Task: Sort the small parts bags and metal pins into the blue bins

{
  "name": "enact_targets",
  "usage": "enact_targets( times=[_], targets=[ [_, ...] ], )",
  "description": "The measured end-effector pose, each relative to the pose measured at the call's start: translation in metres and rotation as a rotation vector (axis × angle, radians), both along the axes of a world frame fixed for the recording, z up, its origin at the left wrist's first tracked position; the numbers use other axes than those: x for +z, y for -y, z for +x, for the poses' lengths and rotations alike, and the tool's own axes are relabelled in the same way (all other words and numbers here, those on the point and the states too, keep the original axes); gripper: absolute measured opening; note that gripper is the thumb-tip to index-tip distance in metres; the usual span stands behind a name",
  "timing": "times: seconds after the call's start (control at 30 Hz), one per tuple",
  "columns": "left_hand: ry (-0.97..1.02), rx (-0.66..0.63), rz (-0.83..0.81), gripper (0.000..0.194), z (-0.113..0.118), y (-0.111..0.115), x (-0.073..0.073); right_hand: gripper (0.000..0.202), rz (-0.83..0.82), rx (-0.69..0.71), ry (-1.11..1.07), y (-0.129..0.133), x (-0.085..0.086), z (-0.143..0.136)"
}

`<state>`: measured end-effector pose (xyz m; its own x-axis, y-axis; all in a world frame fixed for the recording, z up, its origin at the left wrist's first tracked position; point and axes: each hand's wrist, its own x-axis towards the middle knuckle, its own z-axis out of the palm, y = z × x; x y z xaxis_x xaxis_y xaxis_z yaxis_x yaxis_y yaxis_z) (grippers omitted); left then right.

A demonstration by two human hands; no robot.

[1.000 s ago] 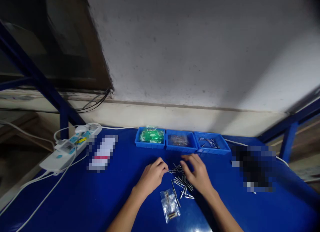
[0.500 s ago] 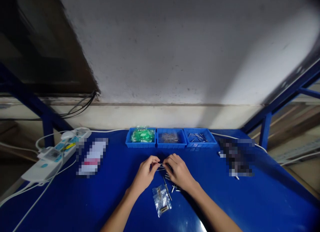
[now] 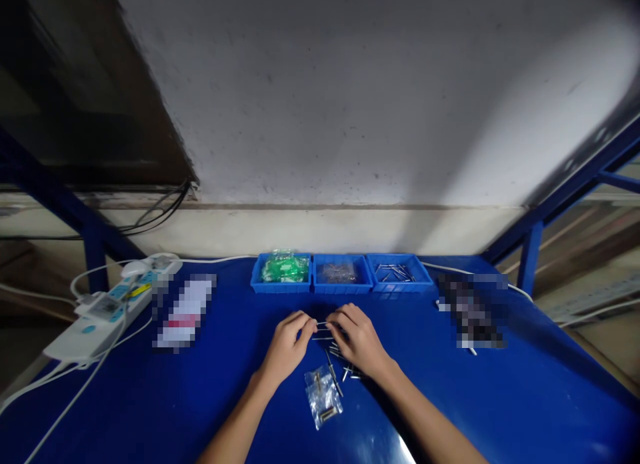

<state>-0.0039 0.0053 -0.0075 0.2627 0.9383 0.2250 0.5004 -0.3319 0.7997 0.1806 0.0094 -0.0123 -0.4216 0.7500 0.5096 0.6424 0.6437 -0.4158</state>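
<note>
We have a thin rod [image 3: 321, 324] pinched at one end between the thumb and finger of our left hand [image 3: 286, 347], above the surface [image 3: 200, 397]. Our right hand [image 3: 363, 341] curls at its other end, over the loose rods [image 3: 346, 374]; we cannot tell whether it grips anything. As for how far we are, some rods sit in the right bin [image 3: 400, 287], while these lie outside it. Nearby, a clear bag [image 3: 323, 396] has small pieces inside, and the left bin [image 3: 280, 287] contains green packets [image 3: 287, 267].
</note>
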Motion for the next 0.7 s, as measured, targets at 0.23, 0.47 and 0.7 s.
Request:
enact_targets(
  times=[0.23, 0.47, 0.7],
  targets=[
    [-0.223, -0.045, 0.067, 0.016, 0.001, 0.002, -0.004, 0.011, 0.176, -0.066, -0.205, 0.0, 0.011, 0.018],
    [-0.331, -0.085, 0.04, 0.009, 0.002, 0.004, -0.004, 0.004, 0.558, -0.53, -0.356, -0.011, 0.024, 0.056],
    [-0.299, -0.074, 0.03, 0.008, 0.0, 0.001, -0.007, 0.028, 0.306, -0.824, -0.108, -0.048, 0.011, 0.104]
  ],
)
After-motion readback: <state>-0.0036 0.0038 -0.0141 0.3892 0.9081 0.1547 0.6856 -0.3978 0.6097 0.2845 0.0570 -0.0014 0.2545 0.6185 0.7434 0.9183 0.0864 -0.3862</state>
